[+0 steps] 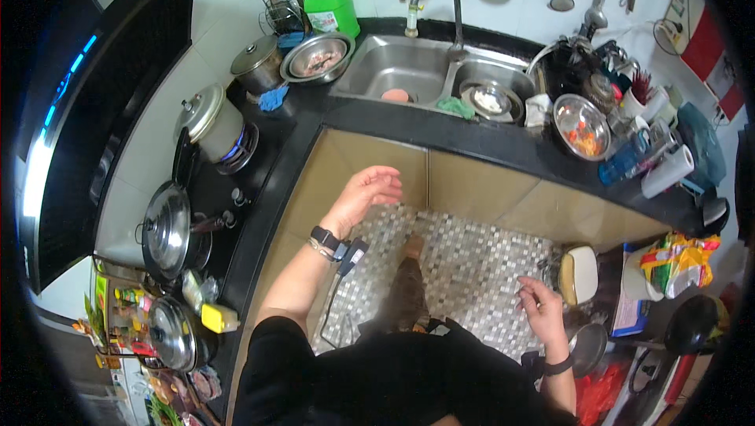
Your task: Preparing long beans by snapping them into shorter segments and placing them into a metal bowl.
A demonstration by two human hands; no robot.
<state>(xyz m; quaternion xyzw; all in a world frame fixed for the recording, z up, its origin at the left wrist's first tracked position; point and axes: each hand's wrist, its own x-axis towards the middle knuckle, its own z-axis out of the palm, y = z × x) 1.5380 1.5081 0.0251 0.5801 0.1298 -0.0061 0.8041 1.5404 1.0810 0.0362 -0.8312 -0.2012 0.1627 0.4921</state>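
My left hand (370,192) hangs over the floor in front of the beige cabinet doors (480,182), its fingers loosely bent and nothing in it. A wristband, a bracelet and a small black device with a cable (352,257) are on that wrist. My right hand (543,308) is lower on the right, empty, with fingers apart. It is nearest to a container with a pale lid (580,275). Neither hand touches the black counter (377,110). One of my legs (407,288) shows stepping on the mosaic-tiled floor (480,253).
A pressure cooker (212,123) sits over a lit blue flame; a lidded wok (167,229) is nearer. The double sink (401,72) holds bowls (489,102). A steel bowl with cut vegetables (582,127) stands at right. A green jug (330,8) and meat bowl (318,58) are at back left.
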